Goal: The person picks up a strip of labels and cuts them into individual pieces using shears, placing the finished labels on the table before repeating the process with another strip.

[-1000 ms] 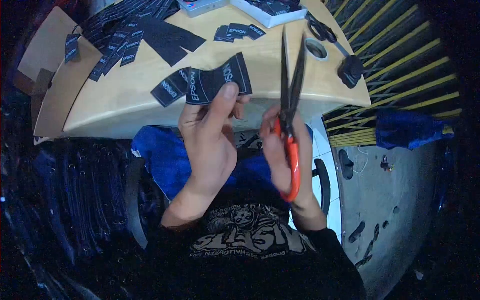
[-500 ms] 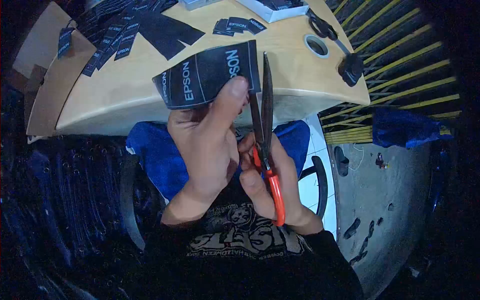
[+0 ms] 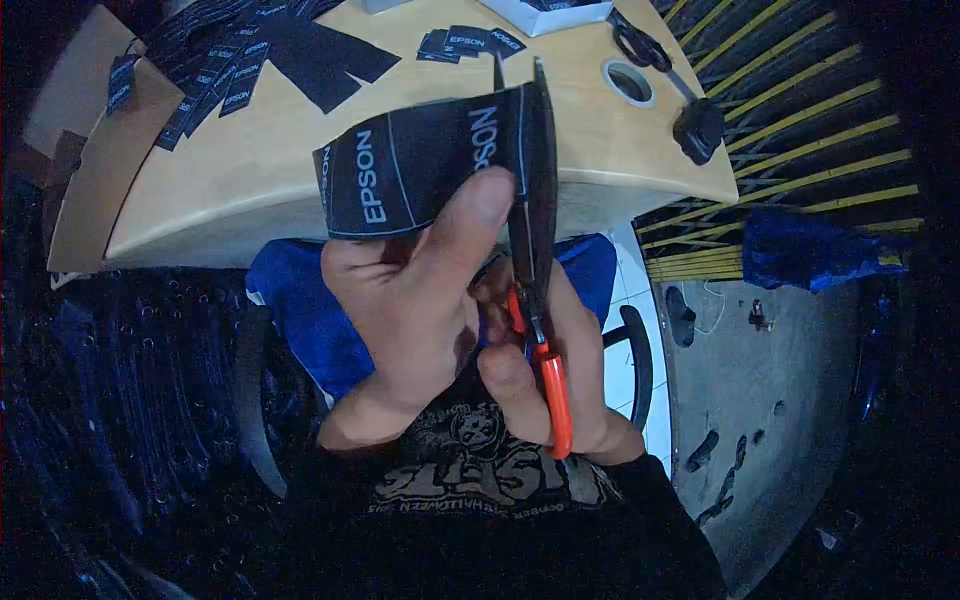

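Observation:
A black strip [image 3: 400, 165] printed with white EPSON labels is pinched in my left hand [image 3: 410, 310], the thumb pressed on its face near the right end. My right hand [image 3: 560, 370] grips scissors [image 3: 535, 210] with red handles, blades pointing up. The narrow-open blades straddle the strip's right end, one in front of it and the other tip showing above its top edge. The fingers of my right hand are partly hidden behind the handles.
On the wooden table [image 3: 250, 170] are more EPSON strips [image 3: 235, 75], small cut labels [image 3: 468, 42], a tape roll [image 3: 628, 82], black-handled scissors [image 3: 640, 45] and a white box [image 3: 550, 18]. A cardboard box [image 3: 120, 150] stands at left.
The strip has moved slightly down and right in my left hand. The scissor blades now lie across its right end, where before they were beside it.

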{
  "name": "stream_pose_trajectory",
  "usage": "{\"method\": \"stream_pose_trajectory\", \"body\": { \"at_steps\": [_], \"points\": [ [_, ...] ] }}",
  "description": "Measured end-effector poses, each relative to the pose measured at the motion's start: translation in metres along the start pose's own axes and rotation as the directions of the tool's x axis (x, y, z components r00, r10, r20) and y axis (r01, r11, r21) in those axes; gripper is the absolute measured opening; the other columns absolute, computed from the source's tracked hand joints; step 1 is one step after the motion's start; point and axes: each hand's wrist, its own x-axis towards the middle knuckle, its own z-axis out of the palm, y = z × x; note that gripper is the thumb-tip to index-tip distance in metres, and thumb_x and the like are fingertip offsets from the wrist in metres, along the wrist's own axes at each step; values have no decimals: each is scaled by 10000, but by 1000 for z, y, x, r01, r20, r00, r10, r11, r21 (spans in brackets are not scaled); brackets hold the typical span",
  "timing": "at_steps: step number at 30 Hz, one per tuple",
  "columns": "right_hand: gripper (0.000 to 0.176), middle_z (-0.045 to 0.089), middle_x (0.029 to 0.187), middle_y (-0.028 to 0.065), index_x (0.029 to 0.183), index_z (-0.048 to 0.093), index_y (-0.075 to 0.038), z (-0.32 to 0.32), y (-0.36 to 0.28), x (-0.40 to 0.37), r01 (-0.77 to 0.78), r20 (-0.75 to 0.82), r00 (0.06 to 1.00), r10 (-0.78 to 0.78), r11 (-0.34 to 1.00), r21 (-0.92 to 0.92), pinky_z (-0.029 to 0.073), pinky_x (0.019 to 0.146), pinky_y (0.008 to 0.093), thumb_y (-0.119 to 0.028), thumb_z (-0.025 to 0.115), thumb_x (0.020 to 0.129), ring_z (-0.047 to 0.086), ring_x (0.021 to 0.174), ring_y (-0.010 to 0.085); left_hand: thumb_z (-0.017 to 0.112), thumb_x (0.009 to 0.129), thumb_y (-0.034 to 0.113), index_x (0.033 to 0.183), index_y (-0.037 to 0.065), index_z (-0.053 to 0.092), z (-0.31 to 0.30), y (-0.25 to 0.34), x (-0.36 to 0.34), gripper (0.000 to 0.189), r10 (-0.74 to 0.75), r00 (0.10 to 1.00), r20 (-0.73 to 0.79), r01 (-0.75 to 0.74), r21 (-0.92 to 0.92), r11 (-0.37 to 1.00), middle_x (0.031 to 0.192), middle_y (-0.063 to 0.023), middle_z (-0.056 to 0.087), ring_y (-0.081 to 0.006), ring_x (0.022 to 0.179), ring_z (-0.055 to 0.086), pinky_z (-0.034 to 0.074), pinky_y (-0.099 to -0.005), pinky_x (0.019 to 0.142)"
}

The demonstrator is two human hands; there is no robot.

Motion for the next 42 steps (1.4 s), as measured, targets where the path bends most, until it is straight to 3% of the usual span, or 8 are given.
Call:
{"method": "stream_pose_trajectory", "body": {
  "at_steps": [7,14,16,19,29,35,37,42],
  "points": [
    [465,590,786,128,1079,443,-4,1,1,-3,-6,-12,1000,7,999,32,485,643,301,-271,702,801,613,686,203,657,803,-9,956,-11,631,0,3,-2,155,-28,999,25,27,27,999,870,-38,651,-69,726,583,462,-203,642],
    [467,580,753,118,1070,454,-2,3,6,-4,34,-67,997,-31,998,49,483,627,301,-298,697,804,593,654,194,654,806,-11,981,-18,626,1,2,-4,177,-6,1000,20,5,49,999,902,-47,650,-78,756,588,466,-212,672],
    [454,569,714,111,1055,466,-3,0,-1,-4,-23,-34,999,22,999,-45,473,591,307,-311,691,807,583,619,196,650,808,-16,992,-23,624,0,-1,-3,186,37,999,34,-38,38,999,925,-57,651,-88,784,592,468,-225,715],
    [461,556,689,107,1047,476,-2,1,2,-3,26,-69,997,-29,999,-48,464,558,314,-334,688,807,570,583,208,645,808,-25,1000,-25,623,1,0,-3,193,18,999,48,-19,15,1000,935,-62,652,-95,805,593,467,-235,748],
    [419,569,670,121,997,495,-13,0,-1,-5,-30,-87,996,20,992,-123,470,539,312,-314,704,795,606,572,243,644,801,-41,993,-22,628,2,-1,-2,193,21,999,40,-23,45,999,937,-60,651,-96,815,592,467,-239,760],
    [390,582,661,148,985,500,-8,1,3,-6,-46,-98,995,28,981,-188,475,526,330,-277,707,793,631,594,310,647,792,-48,967,-19,635,-3,-5,-2,177,34,999,30,-37,101,994,918,-55,651,-91,798,590,468,-235,747],
    [453,428,592,-9,880,494,-13,5,8,-6,-52,-143,989,38,994,-93,328,489,220,-455,589,855,388,550,59,651,790,-41,959,-16,638,-5,-8,0,171,75,997,27,-77,112,991,908,-52,652,-88,779,590,466,-228,733],
    [456,453,596,5,866,505,-10,5,9,-5,-54,-157,987,33,989,-134,349,486,232,-456,600,848,413,546,64,655,794,-23,953,-12,638,0,-5,1,161,54,999,-4,-54,98,994,880,-39,647,-80,748,581,461,-219,699]
  ]
}}
